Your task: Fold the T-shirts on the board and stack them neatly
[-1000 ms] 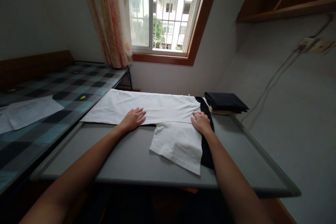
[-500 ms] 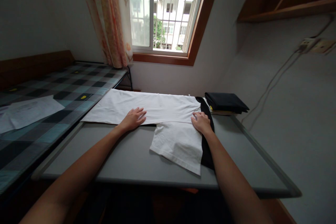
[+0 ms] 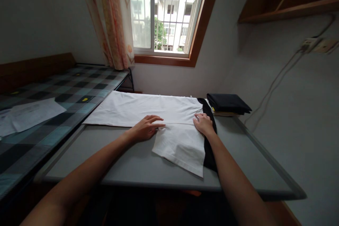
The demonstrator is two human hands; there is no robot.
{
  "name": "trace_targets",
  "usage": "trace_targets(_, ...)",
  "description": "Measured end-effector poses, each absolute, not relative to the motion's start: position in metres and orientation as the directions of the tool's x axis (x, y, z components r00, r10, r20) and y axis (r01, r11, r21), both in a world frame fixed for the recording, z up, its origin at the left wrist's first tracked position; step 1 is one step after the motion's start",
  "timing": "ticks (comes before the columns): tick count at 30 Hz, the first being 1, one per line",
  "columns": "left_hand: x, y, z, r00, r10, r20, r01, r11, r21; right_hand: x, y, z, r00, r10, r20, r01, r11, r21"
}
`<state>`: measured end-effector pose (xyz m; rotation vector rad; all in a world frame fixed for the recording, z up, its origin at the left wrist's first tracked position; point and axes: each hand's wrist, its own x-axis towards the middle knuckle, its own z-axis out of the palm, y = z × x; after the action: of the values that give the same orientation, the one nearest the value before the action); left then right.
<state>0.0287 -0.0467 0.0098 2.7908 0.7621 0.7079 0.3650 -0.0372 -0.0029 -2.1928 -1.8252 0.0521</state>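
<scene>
A white T-shirt (image 3: 148, 104) with a short sleeve (image 3: 180, 144) lies spread across the grey table (image 3: 124, 166). A black part (image 3: 210, 148) shows along its right side; whether it belongs to the shirt I cannot tell. My left hand (image 3: 147, 127) is at the near edge of the shirt body, where the sleeve begins, with its fingers stretched out to the right. Resting on the cloth near the shoulder, my right hand (image 3: 203, 123) has its fingers spread and slightly bent. Neither hand grips the fabric visibly.
A folded black item (image 3: 229, 103) sits on a small stack at the table's back right. To the left is a bed with a checked mattress (image 3: 100, 77) and paper sheets (image 3: 34, 114). A wall cable (image 3: 275, 74) hangs on the right.
My left hand has slid right along the shirt's near edge, from the body to the sleeve's inner corner. My right hand stays in nearly the same spot.
</scene>
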Motion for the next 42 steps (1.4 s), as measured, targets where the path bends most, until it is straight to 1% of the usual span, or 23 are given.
trace_targets(2, 0.032, -0.050, 0.009, 0.788, 0.500, 0.359, 0.407, -0.860, 0.307, 0.365, -0.037, -0.003, 0.198, 0.969, 0.151, 0.958, -0.158, -0.241)
trace_targets(5, 0.031, -0.050, 0.010, 0.801, 0.519, 0.299, 0.382, -0.827, 0.413, 0.365, -0.037, -0.003, 0.196, 0.968, 0.154, 0.959, -0.156, -0.236)
trace_targets(7, 0.029, -0.049, 0.012, 0.825, 0.516, 0.233, 0.369, -0.802, 0.470, 0.365, -0.037, -0.003, 0.194, 0.968, 0.158, 0.960, -0.154, -0.234)
trace_targets(11, 0.027, -0.052, 0.020, 0.874, 0.475, 0.099, 0.354, -0.764, 0.539, 0.365, -0.037, -0.004, 0.197, 0.967, 0.164, 0.959, -0.155, -0.236)
trace_targets(14, 0.026, -0.054, 0.022, 0.879, 0.473, 0.055, 0.359, -0.734, 0.576, 0.365, -0.038, -0.003, 0.201, 0.966, 0.164, 0.958, -0.159, -0.240)
trace_targets(19, 0.028, -0.056, 0.020, 0.868, 0.491, 0.081, 0.345, -0.711, 0.612, 0.365, -0.037, -0.003, 0.200, 0.967, 0.156, 0.958, -0.160, -0.237)
trace_targets(22, 0.035, -0.057, 0.023, 0.820, 0.537, 0.196, 0.309, -0.705, 0.639, 0.366, -0.037, -0.004, 0.196, 0.969, 0.150, 0.959, -0.157, -0.238)
trace_targets(24, 0.042, -0.054, 0.029, 0.776, 0.569, 0.272, 0.257, -0.679, 0.687, 0.368, -0.037, -0.005, 0.190, 0.970, 0.151, 0.959, -0.150, -0.241)
trace_targets(25, 0.046, -0.050, 0.033, 0.758, 0.587, 0.285, 0.233, -0.651, 0.722, 0.369, -0.036, -0.005, 0.187, 0.970, 0.154, 0.958, -0.146, -0.249)
trace_targets(28, 0.061, -0.031, 0.044, 0.689, 0.684, 0.239, 0.207, -0.502, 0.840, 0.376, -0.031, -0.005, 0.166, 0.968, 0.189, 0.939, -0.097, -0.330)
trace_targets(30, 0.071, -0.012, 0.048, 0.598, 0.780, 0.182, 0.187, -0.357, 0.915, 0.381, -0.027, -0.004, 0.157, 0.954, 0.257, 0.900, -0.031, -0.435)
trace_targets(32, 0.079, 0.008, 0.046, 0.479, 0.873, 0.086, 0.151, -0.179, 0.972, 0.385, -0.025, -0.002, 0.192, 0.924, 0.331, 0.830, 0.027, -0.557)
trace_targets(34, 0.083, 0.025, 0.039, 0.362, 0.931, -0.051, 0.139, 0.000, 0.990, 0.385, -0.023, -0.001, 0.227, 0.910, 0.346, 0.733, 0.074, -0.676)
trace_targets(36, 0.082, 0.035, 0.030, 0.277, 0.947, -0.161, 0.145, 0.124, 0.982, 0.383, -0.022, -0.001, 0.213, 0.926, 0.312, 0.630, 0.114, -0.768)
trace_targets(38, 0.078, 0.038, 0.020, 0.246, 0.953, -0.178, 0.131, 0.149, 0.980, 0.380, -0.022, -0.001, 0.188, 0.941, 0.281, 0.547, 0.137, -0.826)
trace_targets(40, 0.073, 0.034, 0.012, 0.278, 0.954, -0.115, 0.103, 0.089, 0.991, 0.377, -0.021, 0.000, 0.189, 0.939, 0.289, 0.504, 0.160, -0.849)
trace_targets(42, 0.069, 0.029, 0.008, 0.361, 0.932, -0.021, 0.104, -0.017, 0.994, 0.376, -0.020, 0.001, 0.196, 0.922, 0.333, 0.524, 0.188, -0.831)
